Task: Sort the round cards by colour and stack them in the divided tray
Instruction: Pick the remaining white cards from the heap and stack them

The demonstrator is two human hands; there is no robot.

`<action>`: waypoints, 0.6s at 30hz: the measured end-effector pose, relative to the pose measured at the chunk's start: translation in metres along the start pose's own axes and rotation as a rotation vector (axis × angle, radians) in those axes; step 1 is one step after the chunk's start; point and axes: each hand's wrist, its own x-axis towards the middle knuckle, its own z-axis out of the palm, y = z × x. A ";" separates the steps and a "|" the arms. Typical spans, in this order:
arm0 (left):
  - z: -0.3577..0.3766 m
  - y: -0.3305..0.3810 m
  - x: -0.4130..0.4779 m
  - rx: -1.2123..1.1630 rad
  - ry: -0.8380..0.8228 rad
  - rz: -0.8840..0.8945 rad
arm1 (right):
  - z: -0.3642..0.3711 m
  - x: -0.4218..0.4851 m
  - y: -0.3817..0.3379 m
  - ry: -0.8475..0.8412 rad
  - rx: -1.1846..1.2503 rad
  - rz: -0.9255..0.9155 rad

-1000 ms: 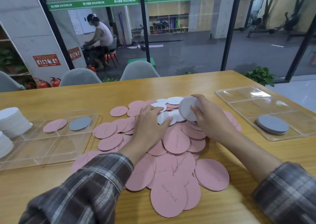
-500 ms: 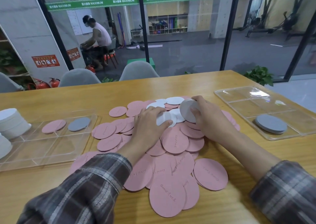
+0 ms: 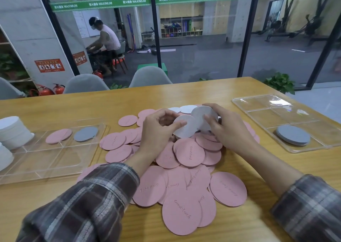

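A heap of pink round cards [image 3: 186,169] covers the middle of the wooden table, with a few white cards [image 3: 187,108] at its far edge. My left hand [image 3: 156,132] pinches a white card [image 3: 184,129] lifted off the heap. My right hand [image 3: 227,129] grips a small stack of white cards [image 3: 202,116] tilted on edge, right beside the left hand's card. A clear divided tray [image 3: 55,160] at left holds one pink card [image 3: 58,135] and one grey card [image 3: 85,133]. A second clear divided tray [image 3: 262,112] at right holds a grey stack [image 3: 293,137].
Stacks of white cards [image 3: 13,131] stand at the table's left edge beside the left tray. Grey chairs [image 3: 149,77] line the far side of the table, with a glass wall behind. A person sits in the room beyond the glass.
My left hand has lifted a white card from the heap and brought it against the right hand's white stack. The right hand has stayed in place with its stack.
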 end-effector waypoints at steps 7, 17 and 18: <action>0.002 0.002 0.001 -0.059 0.058 -0.013 | 0.006 -0.007 -0.009 -0.113 0.137 0.005; 0.006 0.000 -0.002 0.127 0.052 0.159 | 0.008 -0.008 -0.009 -0.140 0.051 -0.051; 0.006 0.001 -0.003 0.149 0.048 0.183 | 0.008 -0.007 -0.008 -0.133 0.036 -0.054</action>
